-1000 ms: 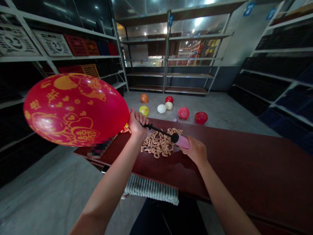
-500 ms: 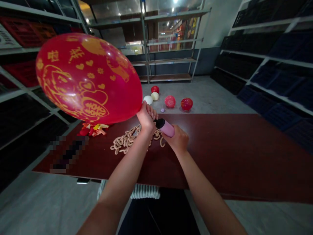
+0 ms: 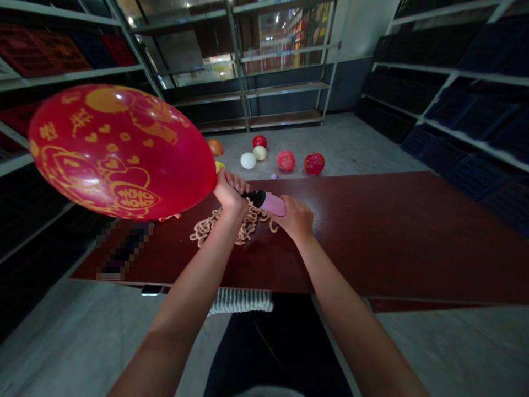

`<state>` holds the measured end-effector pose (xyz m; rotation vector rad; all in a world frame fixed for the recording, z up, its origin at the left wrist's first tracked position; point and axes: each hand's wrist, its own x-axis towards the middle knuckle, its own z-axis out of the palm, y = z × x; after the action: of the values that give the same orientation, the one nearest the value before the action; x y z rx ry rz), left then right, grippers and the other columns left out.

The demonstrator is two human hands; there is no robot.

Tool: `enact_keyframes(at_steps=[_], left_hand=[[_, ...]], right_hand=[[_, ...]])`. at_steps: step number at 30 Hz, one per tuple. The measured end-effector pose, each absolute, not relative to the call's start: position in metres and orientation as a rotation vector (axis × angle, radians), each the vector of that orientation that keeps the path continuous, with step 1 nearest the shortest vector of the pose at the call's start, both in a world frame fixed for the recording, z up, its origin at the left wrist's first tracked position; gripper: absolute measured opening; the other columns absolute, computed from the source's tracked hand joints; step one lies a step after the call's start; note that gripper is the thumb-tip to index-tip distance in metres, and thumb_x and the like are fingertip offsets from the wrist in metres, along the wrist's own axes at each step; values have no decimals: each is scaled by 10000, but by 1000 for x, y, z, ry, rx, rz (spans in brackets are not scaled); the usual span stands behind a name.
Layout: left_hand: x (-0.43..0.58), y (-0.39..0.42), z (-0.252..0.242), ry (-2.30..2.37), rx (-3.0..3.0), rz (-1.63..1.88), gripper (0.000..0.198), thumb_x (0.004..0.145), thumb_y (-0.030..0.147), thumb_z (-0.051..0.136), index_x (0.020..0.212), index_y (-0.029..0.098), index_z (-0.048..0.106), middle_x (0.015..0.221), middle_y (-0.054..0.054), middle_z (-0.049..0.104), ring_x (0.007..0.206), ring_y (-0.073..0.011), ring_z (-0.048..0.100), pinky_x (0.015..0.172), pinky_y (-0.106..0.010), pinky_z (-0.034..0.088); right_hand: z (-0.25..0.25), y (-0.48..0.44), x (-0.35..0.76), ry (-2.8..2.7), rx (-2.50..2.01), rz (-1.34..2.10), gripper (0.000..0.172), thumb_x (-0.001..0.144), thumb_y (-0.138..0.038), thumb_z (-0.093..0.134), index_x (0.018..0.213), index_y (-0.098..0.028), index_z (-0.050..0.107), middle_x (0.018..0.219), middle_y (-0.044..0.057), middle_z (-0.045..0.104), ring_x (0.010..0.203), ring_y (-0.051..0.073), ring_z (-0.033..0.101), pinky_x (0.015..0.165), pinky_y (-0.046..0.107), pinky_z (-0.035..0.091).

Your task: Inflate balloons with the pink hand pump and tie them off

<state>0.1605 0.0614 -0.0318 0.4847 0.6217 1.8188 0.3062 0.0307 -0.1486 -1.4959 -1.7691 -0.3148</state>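
Observation:
My left hand (image 3: 231, 190) is closed around the neck of a large inflated red balloon (image 3: 119, 157) printed with gold hearts and characters. The balloon spreads out to the left of that hand. Closed on a pink hand pump (image 3: 273, 204) is my right hand (image 3: 298, 216); the pump's black nozzle end points left to the left hand. Where the nozzle meets the balloon's mouth is hidden by the left fingers. Below the hands, a heap of beige curled pieces (image 3: 249, 227) lies on the dark red-brown table (image 3: 397, 231), partly covered by my left forearm.
On the floor past the table sit several balloons, among them a white one (image 3: 248, 160), a pink one (image 3: 286, 160) and a red one (image 3: 314, 164). A blurred-out dark item (image 3: 128, 248) lies at the table's left. Shelves with dark blue crates (image 3: 491, 127) line the right.
Both hands, with the balloon and pump, have shifted left in view. The balloon is lower at its top edge, and the pump lies flatter. Orange and yellow balloons now show behind it.

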Motion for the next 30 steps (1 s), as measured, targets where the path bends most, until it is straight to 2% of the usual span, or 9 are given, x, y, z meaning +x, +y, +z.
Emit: enact_keyframes(at_steps=[5, 16, 22, 30], left_hand=[[124, 43, -15, 568, 453, 1900, 499, 1001, 272, 428, 543, 199, 243, 418, 66, 204, 327, -72, 190, 382, -241, 210], [46, 5, 13, 524, 451, 1990, 498, 993, 245, 394, 532, 192, 212, 416, 64, 186, 325, -69, 182, 378, -233, 195], [62, 7, 25, 521, 497, 2037, 526, 998, 308, 442, 536, 195, 217, 416, 70, 181, 324, -65, 176, 369, -229, 192], [139, 37, 18, 538, 615, 1961, 561, 1000, 355, 493, 525, 199, 239, 403, 72, 203, 314, -60, 177, 350, -229, 190]], right_hand=[[-148, 27, 308, -1865, -1420, -351, 367, 798, -472, 712, 1012, -179, 659, 887, 74, 730, 793, 219, 650, 678, 296, 379], [-149, 24, 308, -2010, -1273, -545, 323, 788, -386, 690, 1021, -166, 646, 824, 69, 711, 742, 205, 639, 685, 294, 407], [-153, 24, 309, -1963, -1232, -633, 388, 786, -344, 687, 1119, -160, 610, 882, 80, 728, 748, 217, 661, 687, 305, 440], [-151, 24, 309, -1819, -1320, -516, 456, 819, -376, 696, 1212, -178, 582, 983, 83, 747, 789, 225, 694, 701, 312, 460]])
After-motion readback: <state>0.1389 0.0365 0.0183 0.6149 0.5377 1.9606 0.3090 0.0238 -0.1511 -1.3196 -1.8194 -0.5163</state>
